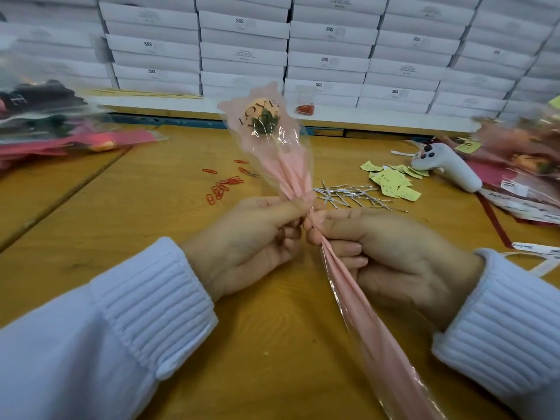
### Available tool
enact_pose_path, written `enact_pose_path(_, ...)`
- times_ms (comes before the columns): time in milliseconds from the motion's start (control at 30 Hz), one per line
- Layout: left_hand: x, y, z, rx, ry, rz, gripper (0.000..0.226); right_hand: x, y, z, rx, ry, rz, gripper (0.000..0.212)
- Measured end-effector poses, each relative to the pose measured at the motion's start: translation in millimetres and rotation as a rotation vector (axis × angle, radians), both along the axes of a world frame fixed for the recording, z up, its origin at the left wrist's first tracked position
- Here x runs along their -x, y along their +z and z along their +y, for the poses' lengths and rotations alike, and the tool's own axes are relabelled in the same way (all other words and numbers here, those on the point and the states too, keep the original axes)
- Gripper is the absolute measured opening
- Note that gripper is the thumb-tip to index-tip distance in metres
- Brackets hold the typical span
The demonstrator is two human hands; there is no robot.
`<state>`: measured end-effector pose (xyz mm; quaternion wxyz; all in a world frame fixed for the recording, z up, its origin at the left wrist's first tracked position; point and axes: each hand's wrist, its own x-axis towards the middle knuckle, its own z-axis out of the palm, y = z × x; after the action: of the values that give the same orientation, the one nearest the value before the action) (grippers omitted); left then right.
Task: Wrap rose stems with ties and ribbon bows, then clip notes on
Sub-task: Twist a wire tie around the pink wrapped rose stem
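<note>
Wrapped rose [291, 177], pink, clear-sleeved, upright

The wooden table [151, 237] bears red paper clips [222, 187], silver twist ties [348, 195], yellow notes [394, 183] and a white handheld device [448, 171].

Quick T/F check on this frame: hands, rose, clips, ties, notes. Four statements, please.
1. The left hand and right hand both pinch the wrapped rose at its gathered neck. True.
2. The paper clips lie right of the twist ties. False: they lie left of them, across the rose.
3. The yellow notes lie beside the white handheld device. True.
4. The rose head points toward the person. False: it points away, toward the stacked boxes.
</note>
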<state>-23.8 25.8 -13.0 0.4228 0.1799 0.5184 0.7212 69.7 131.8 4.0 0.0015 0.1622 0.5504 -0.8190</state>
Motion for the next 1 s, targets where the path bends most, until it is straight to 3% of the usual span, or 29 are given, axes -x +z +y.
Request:
enact_pose_path(67, 2.3, 0.7, -0.5, -0.053, -0.035, -0.103, 0.044, 1.1, -0.5, 1.5, 0.05, -0.017, -0.003, 0.021)
enact_pose_path(133, 5.8, 1.6, -2.6, -0.082, -0.072, -0.146, 0.034, 2.0, -0.8, 3.2, 0.095, -0.026, -0.003, 0.017)
enact_pose_path(233, 7.8, 1.3, -3.3, -0.075, -0.071, -0.12, 0.013, 2.5, -2.0, 3.3, 0.108, -0.008, 0.008, 0.01)
enact_pose_path(433, 6.3, 0.2, -2.5, -0.034, -0.059, 0.016, 0.007, 0.8, -3.1, 0.0, 0.07, 0.039, 0.042, 0.014)
enact_pose_path(633, 3.8, -3.6, 0.7, 0.026, -0.017, 0.084, 0.022, -0.7, -4.5, -2.8, -0.17, -0.015, 0.018, 0.014)
enact_pose_path(867, 1.4, -7.5, 1.9, 0.083, 0.109, 0.066, 0.016, 0.8, -5.4, -6.4, -0.411, -0.081, -0.01, 0.018)
enact_pose_path(1000, 3.5, -6.1, 0.8, 0.091, 0.065, 0.019, 0.01, 0.9, -3.4, -6.4, -0.475, -0.053, -0.038, 0.02)
